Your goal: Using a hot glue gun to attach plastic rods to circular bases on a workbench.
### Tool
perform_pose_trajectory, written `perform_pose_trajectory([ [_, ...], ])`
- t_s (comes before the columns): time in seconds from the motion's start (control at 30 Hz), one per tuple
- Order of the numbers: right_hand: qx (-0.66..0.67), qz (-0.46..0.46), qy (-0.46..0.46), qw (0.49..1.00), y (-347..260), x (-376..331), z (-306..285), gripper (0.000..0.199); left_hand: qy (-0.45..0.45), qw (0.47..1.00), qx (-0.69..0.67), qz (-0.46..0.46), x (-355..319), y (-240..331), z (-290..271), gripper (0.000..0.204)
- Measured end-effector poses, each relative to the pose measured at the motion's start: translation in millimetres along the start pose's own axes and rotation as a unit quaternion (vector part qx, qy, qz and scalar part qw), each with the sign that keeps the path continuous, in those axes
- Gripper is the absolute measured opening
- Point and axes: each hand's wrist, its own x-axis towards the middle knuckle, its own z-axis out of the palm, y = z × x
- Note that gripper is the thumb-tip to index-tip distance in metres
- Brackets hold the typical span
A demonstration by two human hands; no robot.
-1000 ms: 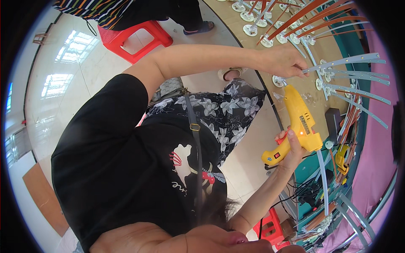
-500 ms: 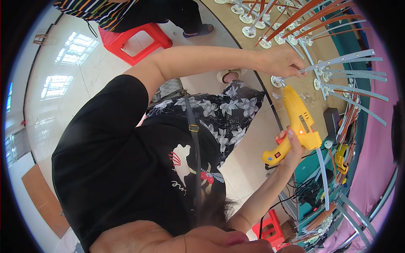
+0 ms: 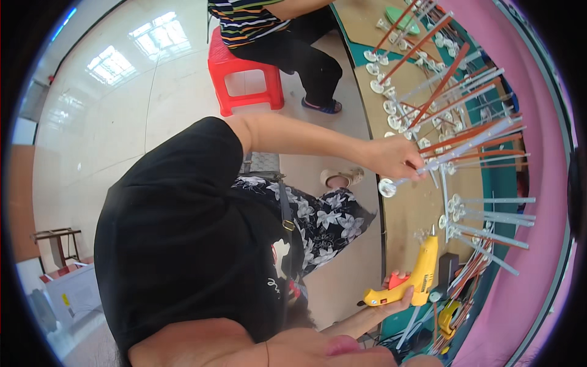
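My left hand (image 3: pixel 392 156) is closed in a pinch around a long pale strip (image 3: pixel 474 142) dotted along its length. A round, clear disc base (image 3: pixel 386 188) sits at the strip's near end, over the table's edge. Lower in the view, my right hand (image 3: pixel 400 295) wraps the handle of a yellow glue gun (image 3: pixel 423 272) with a red trigger. Its nozzle points toward the top of the view, apart from the disc. A translucent glue stick (image 3: pixel 408 327) sticks out of the gun's back end.
Several brown and pale strips on clear discs (image 3: pixel 391 107) stand across the brown table board (image 3: pixel 406 214). A black box (image 3: pixel 448 269) and a yellow tape dispenser (image 3: pixel 449 318) lie beyond the gun. Another person sits on a red stool (image 3: pixel 247 76) at the top.
The view has shifted. The glue gun's nozzle, close by the disc earlier, is now well apart from it. My left hand still pinches the strip.
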Motion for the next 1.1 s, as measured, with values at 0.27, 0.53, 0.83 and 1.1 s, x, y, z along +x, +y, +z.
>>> perform_pose_trajectory([
  [0.27,0.069,0.008,-0.063,0.996,17,11,-18,0.042,0.177,0.967,0.178,-0.036,-23,-6,-121,0.019],
  [0.53,0.067,0.012,-0.034,0.997,23,13,-21,0.043,0.337,0.871,0.347,-0.086,26,-68,-239,0.024],
  [0.83,0.083,0.021,-0.015,0.996,23,12,-23,0.041,0.359,0.847,0.360,-0.156,86,-132,-264,0.022],
  [1.1,0.070,0.040,-0.007,0.997,18,13,-8,0.042,0.350,0.856,0.344,-0.164,103,-163,-264,0.022],
])
